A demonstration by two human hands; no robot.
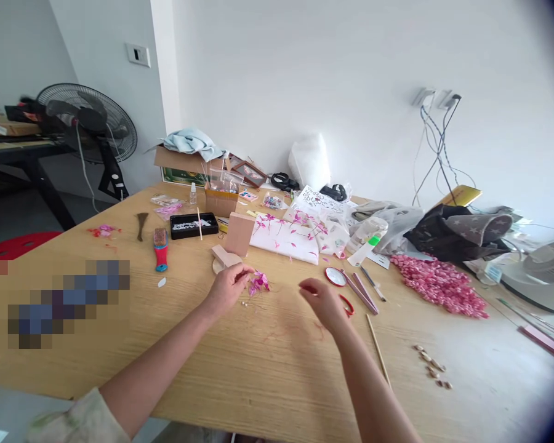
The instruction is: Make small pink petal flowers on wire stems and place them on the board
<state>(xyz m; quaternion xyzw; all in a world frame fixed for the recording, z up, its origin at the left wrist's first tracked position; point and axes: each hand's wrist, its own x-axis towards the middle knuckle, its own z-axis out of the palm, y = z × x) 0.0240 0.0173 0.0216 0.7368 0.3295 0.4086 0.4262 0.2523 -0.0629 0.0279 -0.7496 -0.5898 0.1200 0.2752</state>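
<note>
Now, left hand (228, 288) bunched beside the pink flower (259, 282), right hand (322, 299) curled, any pinch unclear; light, steady pressure should keep it uncrushed.

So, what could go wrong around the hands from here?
The small white bits close to the left hand could get brushed away and lost. The pink flower by its fingertips might get crushed. The right hand could knock the red loop beside it, partly hidden from view.
</note>
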